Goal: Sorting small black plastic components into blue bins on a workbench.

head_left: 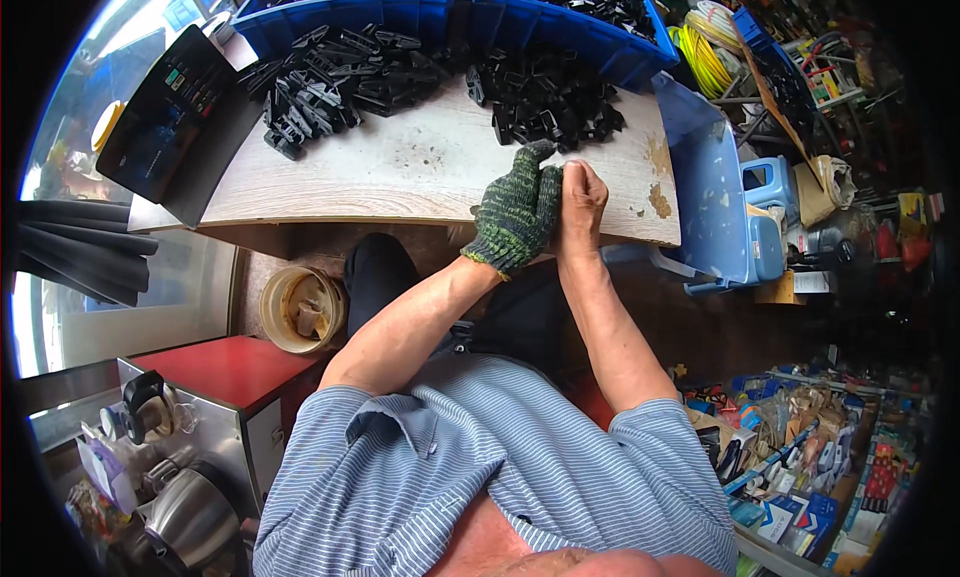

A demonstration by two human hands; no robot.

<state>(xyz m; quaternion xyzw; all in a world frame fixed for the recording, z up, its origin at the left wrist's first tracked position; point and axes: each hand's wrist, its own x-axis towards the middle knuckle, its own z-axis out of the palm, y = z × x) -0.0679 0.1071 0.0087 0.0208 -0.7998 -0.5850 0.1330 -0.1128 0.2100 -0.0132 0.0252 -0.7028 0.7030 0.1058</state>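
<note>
My left hand (512, 209) wears a dark green and black knit work glove, and its fingers are closed. Right beside it and touching it, my bare right hand (580, 205) is closed as well, thumb uppermost. Both are over the front edge of the whitish wood-grain table (350, 192). Whatever lies between them is hidden by the fingers. Just beyond them is a heap of small black plastic parts (560, 102). Further left spreads a second heap of longer black plastic clip-like pieces (330, 82).
Two blue bins (560, 27) of black parts line the back. A dark folding case or panel (165, 117) stands at the left. Blue plastic stools (710, 177) are at the table's right side. A bucket (268, 312) sits on the floor, and crowded shelves of goods (800, 447) fill the right.
</note>
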